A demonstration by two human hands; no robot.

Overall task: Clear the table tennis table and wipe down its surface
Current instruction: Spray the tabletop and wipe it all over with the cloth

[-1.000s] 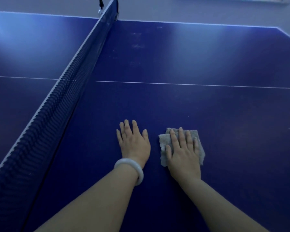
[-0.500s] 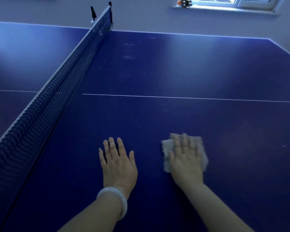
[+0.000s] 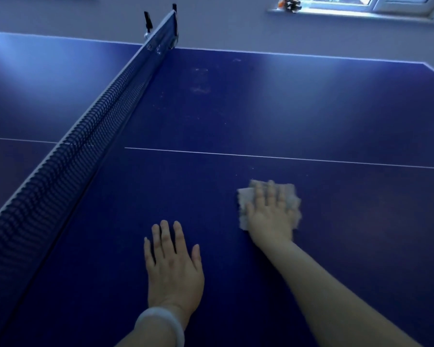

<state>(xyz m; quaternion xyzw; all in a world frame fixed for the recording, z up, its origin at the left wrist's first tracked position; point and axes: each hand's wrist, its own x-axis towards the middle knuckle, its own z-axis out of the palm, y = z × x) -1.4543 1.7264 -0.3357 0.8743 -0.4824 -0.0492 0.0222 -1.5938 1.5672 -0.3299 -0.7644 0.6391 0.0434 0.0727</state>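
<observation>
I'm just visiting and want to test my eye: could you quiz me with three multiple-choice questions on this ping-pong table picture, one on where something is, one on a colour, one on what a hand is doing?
1. Where is the cloth?
A. Draped over the net
B. On the table, right of the net
C. On the windowsill

2. What colour is the table?
A. Green
B. Red
C. Dark blue

3. What is the left hand doing?
A. Lying flat on the table, holding nothing
B. Gripping a paddle
C. Pulling the net

Answers:
1. B, the cloth lies under the right hand, on the table to the right of the net.
2. C, the surface is dark blue with white lines.
3. A, its fingers are straight and spread on the bare surface.
</observation>
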